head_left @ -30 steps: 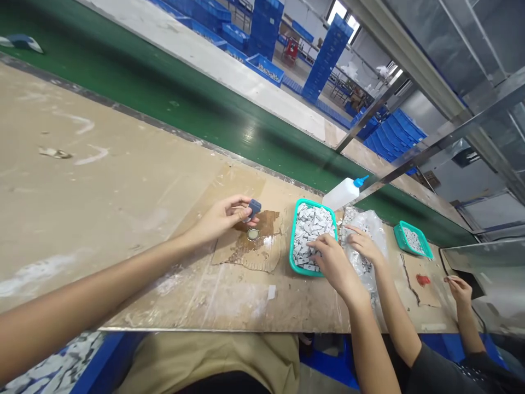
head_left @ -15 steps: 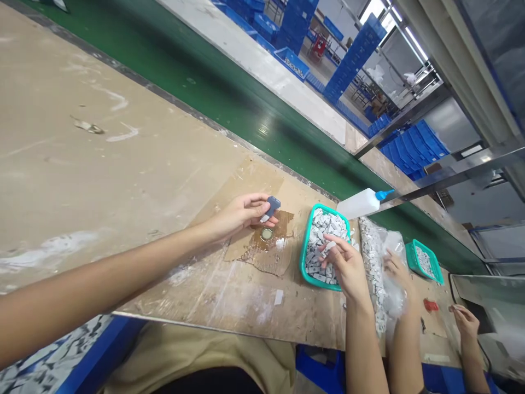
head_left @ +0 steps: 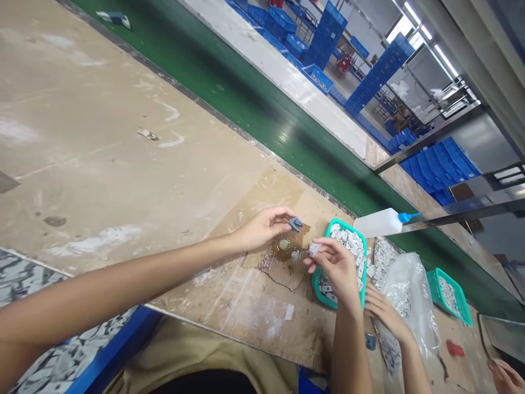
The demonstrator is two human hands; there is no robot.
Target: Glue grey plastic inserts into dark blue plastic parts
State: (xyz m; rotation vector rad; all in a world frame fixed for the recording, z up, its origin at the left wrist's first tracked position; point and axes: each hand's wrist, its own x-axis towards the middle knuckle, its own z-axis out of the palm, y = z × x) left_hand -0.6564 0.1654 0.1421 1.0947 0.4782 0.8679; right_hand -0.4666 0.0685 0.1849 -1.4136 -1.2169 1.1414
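My left hand [head_left: 275,225] pinches a small blue-grey plastic part [head_left: 296,224] between thumb and fingertips, above a piece of cardboard [head_left: 283,273]. On that cardboard lies a small round dish-like thing [head_left: 284,244] within a wet brown patch. My right hand [head_left: 337,265] holds a small white plastic piece [head_left: 314,250] in its fingertips, to the right of the dish and a short way from the blue-grey part. Behind this hand stands a green basket [head_left: 364,268] full of small white pieces, partly hidden by the hand.
A co-worker's hand [head_left: 385,312] is beside the basket, close to a clear plastic bag [head_left: 414,295]. A white bottle with a blue nozzle [head_left: 379,222] lies behind the basket. Beyond runs a green conveyor belt [head_left: 262,120]. At lower left is a blue bin [head_left: 110,350] of pieces.
My right hand has moved left from over the basket towards my left hand with the white piece. The blue-grey part has turned. The co-worker's hand has come nearer the basket. The view has shifted.
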